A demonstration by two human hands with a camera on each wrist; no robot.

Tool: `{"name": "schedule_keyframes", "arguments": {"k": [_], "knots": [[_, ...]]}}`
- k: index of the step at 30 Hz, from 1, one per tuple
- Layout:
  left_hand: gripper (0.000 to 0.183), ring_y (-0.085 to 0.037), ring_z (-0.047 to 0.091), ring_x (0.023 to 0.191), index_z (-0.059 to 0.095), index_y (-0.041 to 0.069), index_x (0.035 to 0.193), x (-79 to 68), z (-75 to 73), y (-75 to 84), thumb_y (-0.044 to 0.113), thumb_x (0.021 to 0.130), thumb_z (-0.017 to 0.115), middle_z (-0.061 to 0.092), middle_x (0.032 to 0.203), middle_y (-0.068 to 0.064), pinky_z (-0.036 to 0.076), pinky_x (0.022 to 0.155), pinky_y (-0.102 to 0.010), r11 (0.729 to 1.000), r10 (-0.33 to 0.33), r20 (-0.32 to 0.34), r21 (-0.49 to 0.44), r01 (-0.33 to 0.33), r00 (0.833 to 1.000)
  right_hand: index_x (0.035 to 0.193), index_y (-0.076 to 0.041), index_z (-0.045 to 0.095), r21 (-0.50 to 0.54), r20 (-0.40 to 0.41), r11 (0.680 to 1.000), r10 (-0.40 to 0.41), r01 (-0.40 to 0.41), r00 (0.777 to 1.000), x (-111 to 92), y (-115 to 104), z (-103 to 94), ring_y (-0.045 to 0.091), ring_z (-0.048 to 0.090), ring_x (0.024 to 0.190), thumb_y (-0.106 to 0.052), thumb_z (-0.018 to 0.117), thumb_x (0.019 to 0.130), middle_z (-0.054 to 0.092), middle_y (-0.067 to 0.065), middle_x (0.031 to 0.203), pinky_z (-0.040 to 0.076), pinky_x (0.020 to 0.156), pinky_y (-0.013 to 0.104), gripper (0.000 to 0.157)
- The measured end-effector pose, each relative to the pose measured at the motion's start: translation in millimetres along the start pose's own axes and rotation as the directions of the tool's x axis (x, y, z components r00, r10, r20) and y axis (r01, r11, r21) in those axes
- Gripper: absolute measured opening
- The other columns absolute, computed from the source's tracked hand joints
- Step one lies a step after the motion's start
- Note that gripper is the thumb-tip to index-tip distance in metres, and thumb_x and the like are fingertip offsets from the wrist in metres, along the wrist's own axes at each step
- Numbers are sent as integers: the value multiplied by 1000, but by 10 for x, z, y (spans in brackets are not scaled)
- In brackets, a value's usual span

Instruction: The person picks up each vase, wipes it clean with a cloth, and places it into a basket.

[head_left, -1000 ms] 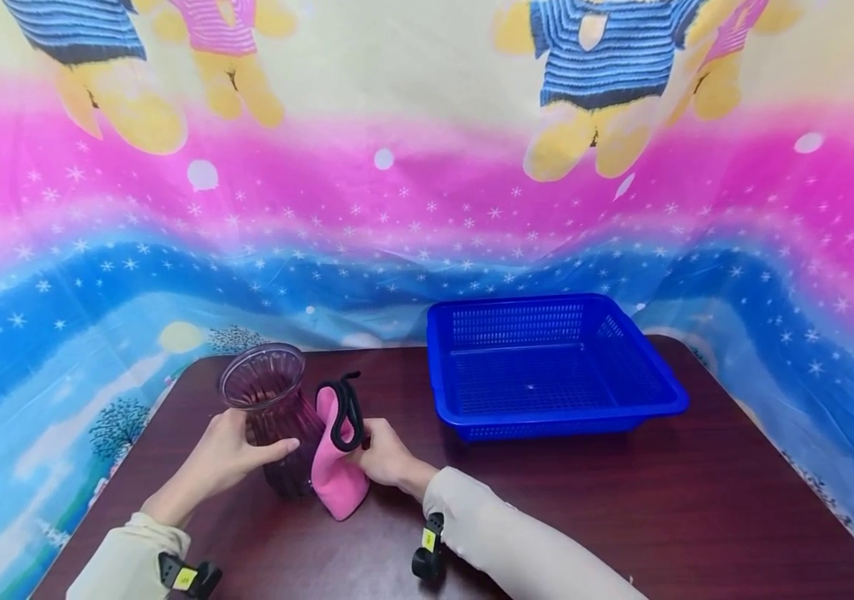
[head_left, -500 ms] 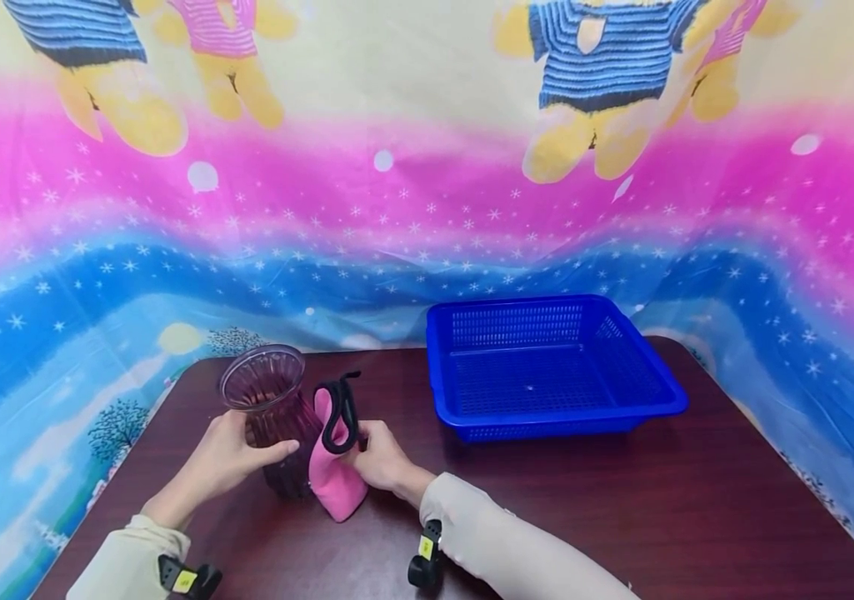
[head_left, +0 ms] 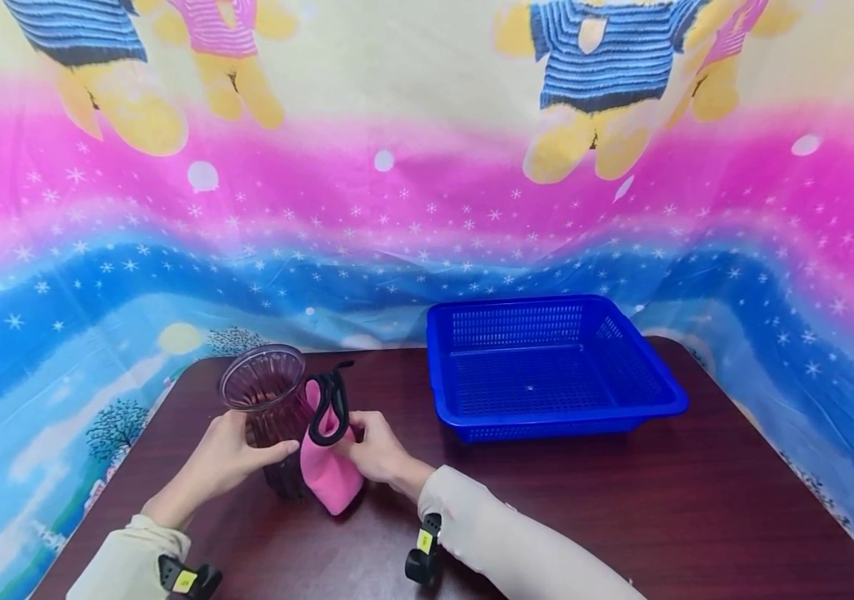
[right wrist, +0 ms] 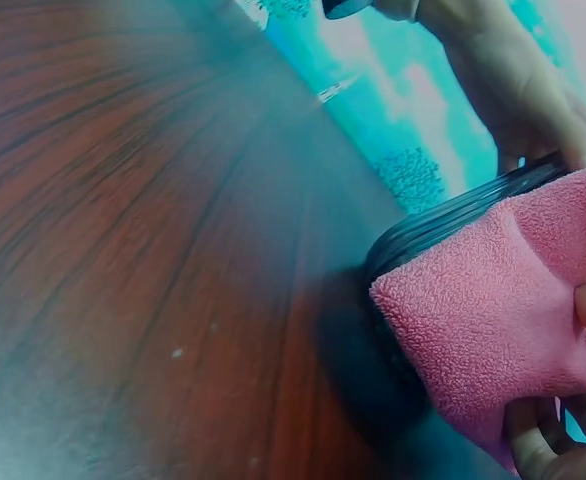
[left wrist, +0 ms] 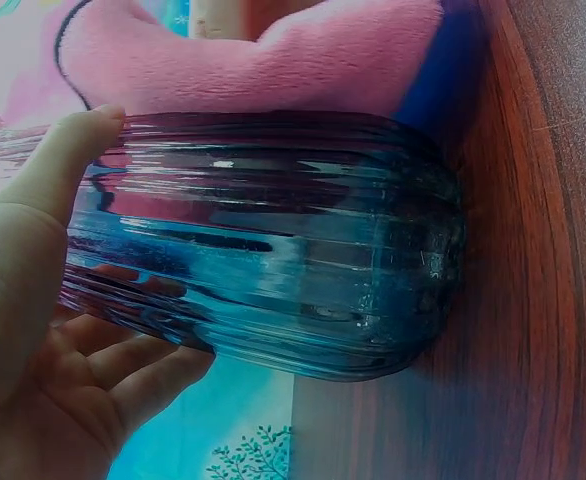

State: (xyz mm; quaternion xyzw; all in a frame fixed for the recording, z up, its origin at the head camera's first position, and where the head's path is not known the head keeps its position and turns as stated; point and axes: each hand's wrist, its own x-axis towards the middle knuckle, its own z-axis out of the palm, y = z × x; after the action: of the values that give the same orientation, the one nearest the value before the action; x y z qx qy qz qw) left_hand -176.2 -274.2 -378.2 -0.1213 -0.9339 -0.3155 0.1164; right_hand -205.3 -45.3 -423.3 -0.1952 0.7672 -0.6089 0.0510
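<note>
A purple, ribbed glass vase [head_left: 277, 421] with a flared rim is near the left side of the table. My left hand [head_left: 226, 458] grips it around the middle, thumb in front and fingers behind, as the left wrist view of the vase [left wrist: 273, 245] shows. Against the vase's right side is a pink fluffy cloth [head_left: 331, 477] with a black edging that loops at the top. My right hand [head_left: 382, 452] pinches this cloth. In the right wrist view the cloth [right wrist: 493, 310] covers much of the vase's side, and some fingertips are hidden behind it.
A blue plastic basket [head_left: 554, 423] with perforated walls sits at the back right of the dark wooden table [head_left: 621, 517]. Behind the table hangs a printed curtain [head_left: 367, 275]. A black strapped device [head_left: 423, 550] is on the right wrist, another [head_left: 188, 575] on the left.
My right hand has moved the pink cloth slightly left and up, closer against the vase. The left hand, the vase and the basket stay in place.
</note>
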Motion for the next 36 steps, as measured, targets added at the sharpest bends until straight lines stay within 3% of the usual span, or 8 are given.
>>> {"name": "schedule_keyframes", "arguments": {"k": [2,7,11,18,36], "knots": [[74,-44,67,113,50,5,135,1,-2,-1,36,78,86,68,124,-27,54,91,-57,1000,-2,5,4,2,1000,98,-3,75,5,0,1000,-3,3,1000,18,-38,-3,9,56,84,-6,73,87,68,4,86,46,76,19,11],[71,-42,69,109,52,3,133,5,-8,3,34,78,85,69,121,-27,56,86,-54,1000,-3,18,8,3,1000,105,-4,75,18,4,1000,5,-5,1000,55,-114,-17,6,58,80,-11,73,89,73,10,96,49,71,18,17],[67,-38,70,103,53,3,130,13,-6,0,29,77,85,71,117,-25,56,82,-50,1000,3,15,12,-3,1000,106,-5,75,46,5,999,-4,4,1000,71,-192,-31,5,59,79,-11,74,90,72,10,96,49,68,16,18],[68,-40,69,106,53,2,131,12,-13,-2,32,78,85,70,119,-25,56,83,-52,1000,-4,26,16,3,1000,107,-1,74,61,15,997,-43,42,999,101,-334,-49,6,60,73,-7,72,90,72,16,97,49,64,16,18],[69,-35,70,104,56,4,129,7,-3,-7,36,76,87,73,115,-19,56,83,-49,1000,25,4,18,-25,1000,104,1,73,74,-7,996,-52,52,999,151,-549,-70,7,59,76,-6,74,88,69,10,92,48,65,16,17]]}}
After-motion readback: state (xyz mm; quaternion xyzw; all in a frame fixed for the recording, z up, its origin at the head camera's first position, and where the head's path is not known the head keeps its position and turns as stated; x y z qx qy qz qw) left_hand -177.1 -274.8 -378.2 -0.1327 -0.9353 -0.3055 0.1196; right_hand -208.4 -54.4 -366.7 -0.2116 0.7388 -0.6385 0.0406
